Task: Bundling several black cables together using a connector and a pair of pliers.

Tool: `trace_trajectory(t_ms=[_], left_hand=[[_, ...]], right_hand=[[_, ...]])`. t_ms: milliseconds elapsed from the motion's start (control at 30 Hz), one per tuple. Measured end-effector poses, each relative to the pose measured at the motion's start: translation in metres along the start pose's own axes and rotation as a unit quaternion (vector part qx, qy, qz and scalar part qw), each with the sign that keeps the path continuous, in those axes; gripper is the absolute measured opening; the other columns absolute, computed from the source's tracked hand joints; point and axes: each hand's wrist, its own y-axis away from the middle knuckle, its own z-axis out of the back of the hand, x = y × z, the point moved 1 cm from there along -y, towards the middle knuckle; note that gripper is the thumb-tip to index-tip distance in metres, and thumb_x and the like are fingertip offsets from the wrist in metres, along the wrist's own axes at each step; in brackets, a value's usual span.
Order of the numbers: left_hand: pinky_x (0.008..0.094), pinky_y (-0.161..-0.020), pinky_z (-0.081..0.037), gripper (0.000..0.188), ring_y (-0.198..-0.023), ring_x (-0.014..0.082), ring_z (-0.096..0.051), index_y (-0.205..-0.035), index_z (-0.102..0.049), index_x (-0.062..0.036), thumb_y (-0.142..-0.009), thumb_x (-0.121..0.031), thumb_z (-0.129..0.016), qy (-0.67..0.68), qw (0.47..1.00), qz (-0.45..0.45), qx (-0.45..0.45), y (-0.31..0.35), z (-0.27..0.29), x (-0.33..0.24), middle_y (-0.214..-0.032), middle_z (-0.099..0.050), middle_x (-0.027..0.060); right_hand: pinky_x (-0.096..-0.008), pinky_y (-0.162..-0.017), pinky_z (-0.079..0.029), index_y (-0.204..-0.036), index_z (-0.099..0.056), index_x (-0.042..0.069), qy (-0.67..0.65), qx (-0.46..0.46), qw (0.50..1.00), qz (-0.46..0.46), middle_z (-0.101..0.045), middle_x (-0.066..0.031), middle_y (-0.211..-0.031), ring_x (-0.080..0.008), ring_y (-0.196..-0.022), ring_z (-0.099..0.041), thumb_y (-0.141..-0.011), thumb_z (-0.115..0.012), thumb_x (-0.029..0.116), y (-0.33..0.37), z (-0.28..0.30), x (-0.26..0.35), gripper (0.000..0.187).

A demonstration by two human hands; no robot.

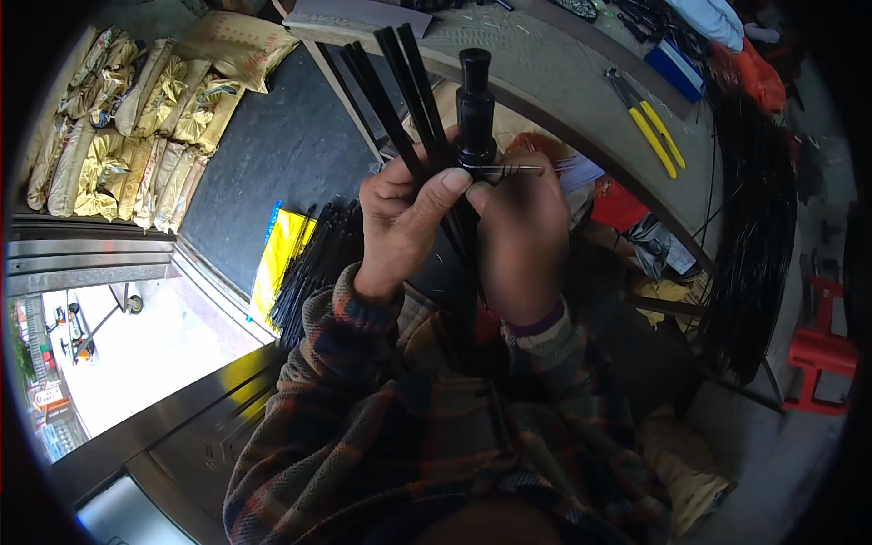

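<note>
Two bare hands at work on the near side of the counter (545,77). Left hand (404,213) closed round a loose sheaf of black strips (377,104), thumb pressed across them; the strips rise out of the grip, long axis running far and leaning left, the far ends fanned apart, the lower ends poking out on the near side. Just right of the sheaf, a black stepped cylinder (475,109) points far, nearly upright, its near end right by the left thumb; what supports it there is hidden. From that end a thin metal pin (498,168) reaches to the right, roughly square to the cylinder's axis. Key relation, in the observer's judgement: pin crosswise, strips lengthwise, the two nearly meeting at the left thumb tip. Right hand (525,241) nearer the pin's right end, left hand nearer the cylinder's left flank. Right hand heavily blurred; fingers brought in close about the pin, but whether they pinch it cannot be told. Yellow-handled pliers (651,141) lie on the counter, well to the right of both hands.
</note>
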Motion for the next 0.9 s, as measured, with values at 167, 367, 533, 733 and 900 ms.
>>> trace_trajectory(t_ms=[167,367,533,733,900], left_hand=[[0.0329,-0.083,-0.047,0.033,-0.091,0.0210,-0.059,-0.113,-0.050,0.0039,-0.083,-0.007,-0.056,0.034,0.999,0.022,-0.016,-0.011,0.012,0.002,-0.102,-0.059,0.0181],[0.0227,-0.081,-0.044,0.031,-0.087,0.0110,-0.056,-0.109,-0.055,0.0044,-0.079,-0.001,-0.060,0.073,0.993,0.016,-0.088,-0.015,0.018,0.000,-0.096,-0.062,0.0080],[0.0208,-0.076,-0.044,0.028,-0.082,0.0072,-0.054,-0.109,-0.055,0.0032,-0.081,-0.002,-0.059,-0.023,0.991,-0.034,-0.127,-0.012,0.013,-0.003,-0.090,-0.062,0.0041],[0.0206,-0.064,-0.045,0.022,-0.074,0.0066,-0.054,-0.104,-0.056,0.0023,-0.083,-0.005,-0.057,-0.177,0.967,-0.127,-0.130,-0.014,0.013,0.001,-0.084,-0.061,0.0039],[0.0246,-0.056,-0.044,0.015,-0.062,0.0144,-0.056,-0.096,-0.055,0.0018,-0.081,-0.003,-0.055,-0.281,0.928,-0.204,-0.137,-0.013,0.008,0.001,-0.073,-0.057,0.0096]], right_hand=[[-0.0182,-0.070,-0.043,-0.092,-0.049,-0.002,0.004,-0.008,1.000,-0.015,-0.057,-0.0050,-0.086,-0.0058,-0.079,-0.052,-0.076,-0.063,-0.003,-0.012,-0.005,-0.012,0.021],[-0.0180,-0.071,-0.043,-0.093,-0.050,-0.002,0.019,0.027,0.998,-0.057,-0.058,-0.0047,-0.086,-0.0055,-0.078,-0.052,-0.075,-0.064,-0.002,-0.027,-0.005,-0.026,0.023],[-0.0178,-0.070,-0.042,-0.094,-0.051,-0.001,-0.004,0.040,0.995,-0.091,-0.058,-0.0041,-0.086,-0.0057,-0.077,-0.052,-0.077,-0.064,0.000,-0.030,-0.004,-0.032,0.021],[-0.0203,-0.071,-0.039,-0.096,-0.052,-0.001,0.021,0.040,0.996,-0.080,-0.055,-0.0027,-0.087,-0.0079,-0.078,-0.050,-0.079,-0.059,0.007,-0.028,-0.007,-0.034,0.020],[-0.0197,-0.068,-0.039,-0.098,-0.052,-0.002,0.042,0.031,0.997,-0.052,-0.056,-0.0028,-0.088,-0.0071,-0.077,-0.050,-0.081,-0.058,0.008,-0.024,-0.009,-0.032,0.021]])
